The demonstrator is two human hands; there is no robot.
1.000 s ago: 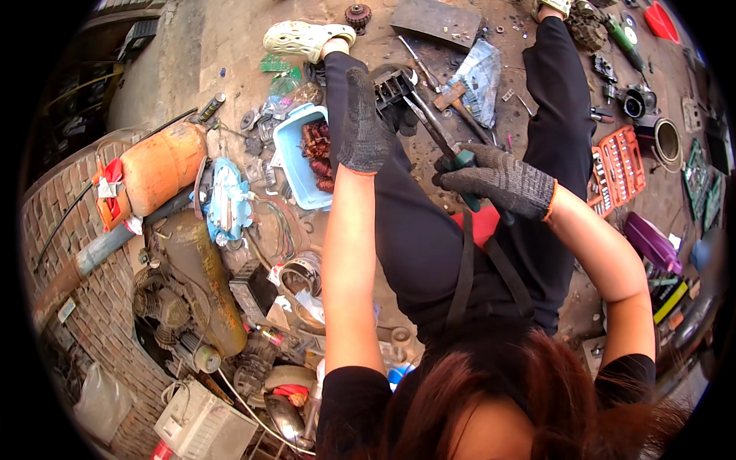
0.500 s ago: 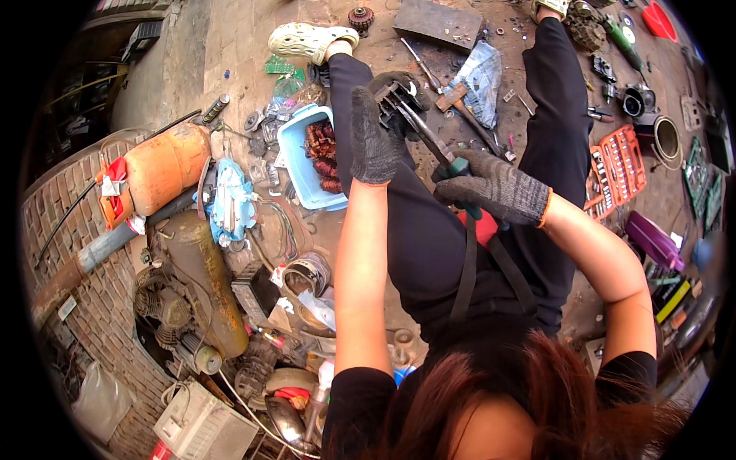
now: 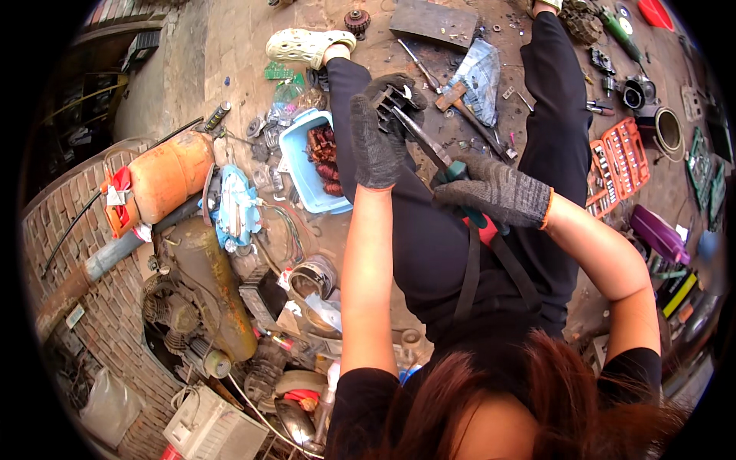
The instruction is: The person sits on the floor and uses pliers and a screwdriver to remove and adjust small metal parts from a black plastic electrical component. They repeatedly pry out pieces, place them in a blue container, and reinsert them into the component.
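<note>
My left hand (image 3: 377,153), in a dark grey knit glove, is closed around a small dark metal part (image 3: 392,98) above my left thigh. My right hand (image 3: 502,192), gloved the same way, grips long-nose pliers (image 3: 433,149) by their green handles. The long jaws reach up and left to the part and seem to touch it; the exact contact is too small to tell. My left fingers and palm hide much of the part.
A blue plastic tub (image 3: 303,172) with copper-coloured windings stands beside my left leg. Ahead lie a hammer (image 3: 468,115), a metal block (image 3: 433,23) and blue cloth (image 3: 479,80). An orange socket set (image 3: 619,167) lies right; an orange gas cylinder (image 3: 170,176) is at left.
The whole view has shifted slightly. Both hands keep their grips, and the dark part in my left hand looks slightly turned against the plier jaws.
</note>
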